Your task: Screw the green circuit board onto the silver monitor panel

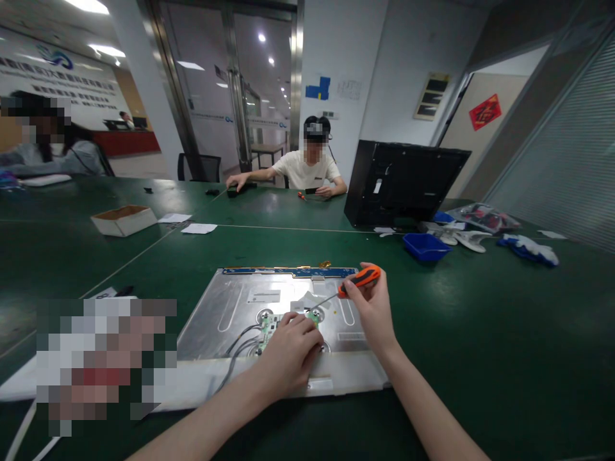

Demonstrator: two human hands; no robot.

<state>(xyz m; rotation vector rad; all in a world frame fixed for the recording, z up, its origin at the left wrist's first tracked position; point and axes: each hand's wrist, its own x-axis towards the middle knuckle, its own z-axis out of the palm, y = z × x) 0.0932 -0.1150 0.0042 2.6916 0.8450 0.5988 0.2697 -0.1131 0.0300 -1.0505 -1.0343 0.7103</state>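
Note:
A flat silver display panel (202, 326) lies in front of me, with a blue board strip (269, 273) along its far edge. On its middle sits a green circuit board (269, 325), partly covered by my left hand (295, 342). That hand's fingers are bent together over the board, gripping it; its thumb side is partly hidden. My right hand (375, 304) is closed around the orange and black handle of a screwdriver (361, 280). The slanted shaft reaches down to the board's far edge, just beyond my left fingertips. Grey cables (235, 358) run from the board's left side.
A black monitor housing (403, 182) stands at the back right, near a blue tray (425, 246) and gloves (528, 250). An open cardboard box (123, 221) is at left. Across the green table (269, 246) a person (307, 168) handles small parts. A pixelated patch hides the near left.

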